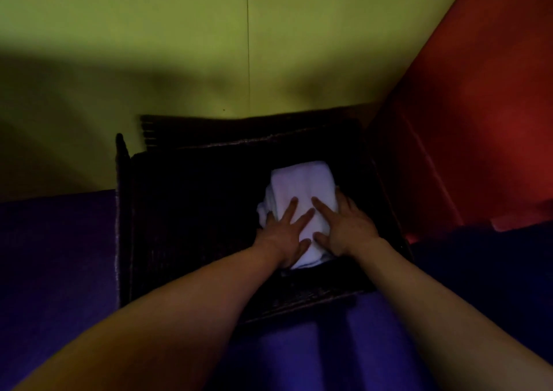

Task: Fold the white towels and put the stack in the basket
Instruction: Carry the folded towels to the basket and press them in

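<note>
A stack of folded white towels (300, 187) lies inside a dark woven basket (143, 226), toward its right side. Both of my arms reach down into the basket. My left hand (282, 235) rests flat on the near left part of the stack, fingers spread, with its outer fingers wrapped over the stack's left edge. My right hand (347, 226) lies on the near right part, fingers apart, thumb on top and palm against the right side. The bottom of the stack is hidden in the dark basket.
The basket stands on a purple surface (57, 271), against a yellow-green wall (179, 46). A red wall or panel (478, 106) rises close on the right. The basket's raised lid (239, 130) leans at the back. The scene is dim.
</note>
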